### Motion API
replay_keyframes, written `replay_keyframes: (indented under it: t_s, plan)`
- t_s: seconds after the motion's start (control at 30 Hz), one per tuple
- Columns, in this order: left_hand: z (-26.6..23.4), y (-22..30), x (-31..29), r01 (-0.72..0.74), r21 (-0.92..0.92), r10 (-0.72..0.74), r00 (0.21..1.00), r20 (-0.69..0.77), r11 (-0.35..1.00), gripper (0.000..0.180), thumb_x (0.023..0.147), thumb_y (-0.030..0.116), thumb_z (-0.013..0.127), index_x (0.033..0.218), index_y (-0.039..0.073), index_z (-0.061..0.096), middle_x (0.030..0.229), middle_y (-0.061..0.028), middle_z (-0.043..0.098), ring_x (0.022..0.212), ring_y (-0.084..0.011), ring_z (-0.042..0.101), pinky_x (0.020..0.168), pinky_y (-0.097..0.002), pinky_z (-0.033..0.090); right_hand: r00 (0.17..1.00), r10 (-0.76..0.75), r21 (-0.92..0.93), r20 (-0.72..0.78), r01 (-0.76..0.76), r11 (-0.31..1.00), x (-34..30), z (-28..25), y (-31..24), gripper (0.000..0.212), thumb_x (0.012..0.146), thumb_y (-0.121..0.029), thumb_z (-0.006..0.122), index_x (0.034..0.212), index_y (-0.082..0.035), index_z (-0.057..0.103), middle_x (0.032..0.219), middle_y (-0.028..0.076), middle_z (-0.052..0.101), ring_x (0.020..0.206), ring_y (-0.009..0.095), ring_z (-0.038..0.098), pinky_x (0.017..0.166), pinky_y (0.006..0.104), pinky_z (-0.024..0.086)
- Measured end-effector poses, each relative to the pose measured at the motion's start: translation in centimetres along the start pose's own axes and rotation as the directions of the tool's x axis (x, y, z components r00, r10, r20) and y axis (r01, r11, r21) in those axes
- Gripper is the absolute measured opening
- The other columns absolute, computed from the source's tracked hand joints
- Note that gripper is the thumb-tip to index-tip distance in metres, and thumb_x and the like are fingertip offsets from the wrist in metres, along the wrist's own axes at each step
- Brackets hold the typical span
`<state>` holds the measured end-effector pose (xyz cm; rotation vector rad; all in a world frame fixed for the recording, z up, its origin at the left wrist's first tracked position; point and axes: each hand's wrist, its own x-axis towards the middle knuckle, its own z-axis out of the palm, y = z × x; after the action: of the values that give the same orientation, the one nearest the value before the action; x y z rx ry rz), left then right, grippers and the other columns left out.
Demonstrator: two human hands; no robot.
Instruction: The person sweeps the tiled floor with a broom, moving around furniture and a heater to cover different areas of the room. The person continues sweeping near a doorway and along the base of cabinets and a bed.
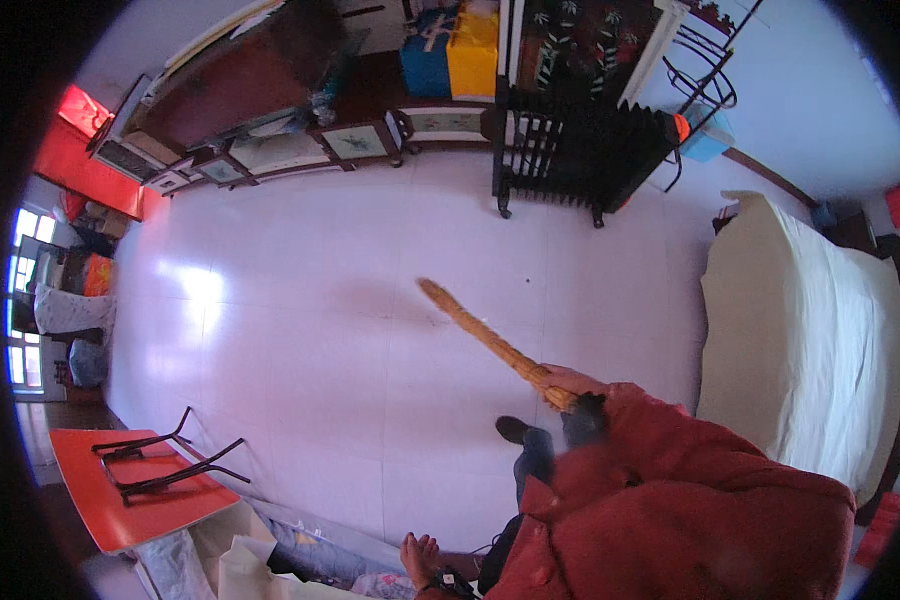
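My right hand (570, 380) is closed around the end of a long, tan straw-like hand broom (480, 330). The broom slants away from me to the left above the pale floor, its far tip off toward the middle of the room. Dark material at the cuff of my red sleeve (660, 430) partly hides the grip. Low in the view, my left hand (420, 558) is held palm up with its fingers apart and nothing in it. It is near the bedding at the lower edge.
A folding table with an orange top (140, 490) leans at lower left, legs out. A black radiator (580, 150) stands ahead on wheels, beside low cabinets (355, 140). To the right is a piece of furniture under a cream cover (800, 320). My dark shoe (511, 430) shows below the broom.
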<state>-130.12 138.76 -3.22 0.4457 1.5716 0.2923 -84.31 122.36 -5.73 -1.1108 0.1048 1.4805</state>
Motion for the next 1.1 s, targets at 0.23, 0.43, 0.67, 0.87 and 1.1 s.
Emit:
replay_keyframes:
  t_s: [0.23, 0.43, 0.67, 0.87, 1.1]
  plan:
    - [0.9, -1.0, 0.2, -0.042, -0.015, 0.040, 0.994, -0.098, 0.999, 0.034, 0.079, 0.032, 0.050, 0.107, 0.015, 0.041, 0.090, -0.0169, 0.052, 0.071, -0.0271, 0.053, 0.056, -0.0348, 0.045, 0.909, 0.040, 0.108, -0.414, 0.006, 0.994, -1.2, -8.1, -2.8, 0.024, 0.075, -0.021, 0.050, 0.093, -0.008, 0.042, 0.060, 0.013, 0.051, 0.046, 0.022, 0.051, 0.038, 0.0343, 0.044]
    - [0.6, -1.7, 1.3, -0.001, -0.107, -0.017, 0.987, -0.161, 0.994, 0.030, 0.081, 0.034, 0.044, 0.104, 0.015, 0.042, 0.087, -0.0133, 0.053, 0.070, -0.0285, 0.053, 0.053, -0.0357, 0.044, 0.819, 0.190, 0.388, -0.541, 0.042, 0.921, 2.3, -18.1, -4.8, 0.024, 0.077, -0.028, 0.046, 0.073, -0.005, 0.043, 0.053, 0.012, 0.047, 0.041, 0.025, 0.047, 0.036, 0.0331, 0.041]
    - [7.9, 0.1, -1.4, -0.010, -0.177, 0.016, 0.999, 0.029, 0.984, 0.030, 0.084, 0.032, 0.037, 0.107, 0.013, 0.041, 0.087, -0.0140, 0.052, 0.072, -0.0310, 0.054, 0.059, -0.0341, 0.047, 0.949, -0.166, -0.418, -0.268, 0.041, 0.907, 10.8, -17.6, -0.5, 0.024, 0.074, -0.021, 0.048, 0.086, 0.000, 0.048, 0.066, 0.011, 0.051, 0.053, 0.020, 0.051, 0.048, 0.0321, 0.042]
    - [18.3, 4.0, -5.4, -0.094, -0.081, 0.084, 0.989, -0.126, 0.992, 0.030, 0.081, 0.019, 0.047, 0.108, 0.009, 0.040, 0.084, -0.0149, 0.053, 0.070, -0.0234, 0.054, 0.057, -0.0300, 0.046, 0.992, 0.128, -0.195, 0.005, -0.124, 0.973, 14.2, -8.5, -7.3, 0.027, 0.072, -0.017, 0.052, 0.095, -0.009, 0.040, 0.063, 0.006, 0.049, 0.047, 0.019, 0.050, 0.038, 0.0322, 0.042]
    - [18.8, 4.4, -4.4, -0.113, -0.122, 0.093, 0.983, -0.157, 0.986, 0.019, 0.082, 0.020, 0.044, 0.098, 0.010, 0.043, 0.078, -0.0133, 0.054, 0.065, -0.0255, 0.053, 0.052, -0.0304, 0.045, 0.984, 0.159, -0.064, 0.083, -0.154, 0.986, 13.3, -7.8, -18.5, 0.040, 0.077, -0.011, 0.050, 0.114, -0.010, 0.037, 0.069, 0.009, 0.050, 0.051, 0.018, 0.052, 0.043, 0.0305, 0.045]
